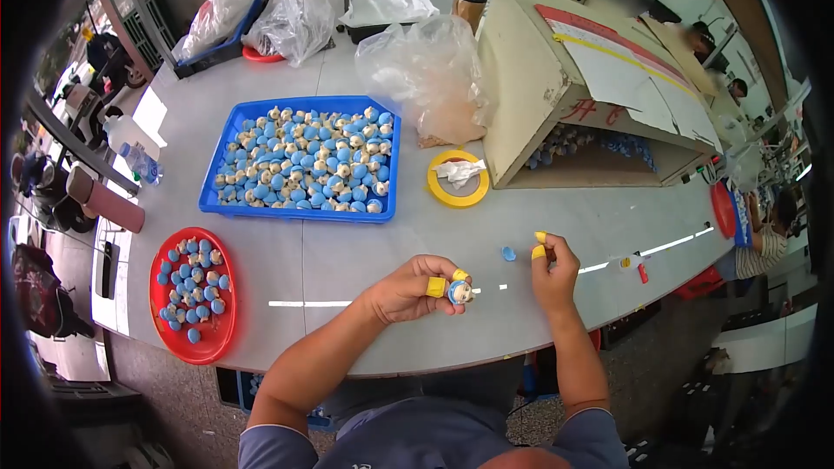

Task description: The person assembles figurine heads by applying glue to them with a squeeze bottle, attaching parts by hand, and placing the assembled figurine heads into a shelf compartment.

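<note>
My left hand (415,291) pinches a small doll head (460,293) with a blue cap and pale face between thumb and fingers, just above the grey table. Yellow tape wraps its fingertips. To the right, my right hand (556,271) is raised with its fingers curled and its taped thumb and index fingertip close together; whatever they may hold is too small to make out. A loose blue cap-like piece (508,254) lies on the table just left of the right hand.
A blue tray (300,215) holds many blue-and-cream heads, and a red plate (224,343) holds more. Behind are a yellow tape roll (445,197), plastic bags (426,69) and a box-like cabinet (521,87). A pink bottle (117,204) stands left. Other people sit at back right.
</note>
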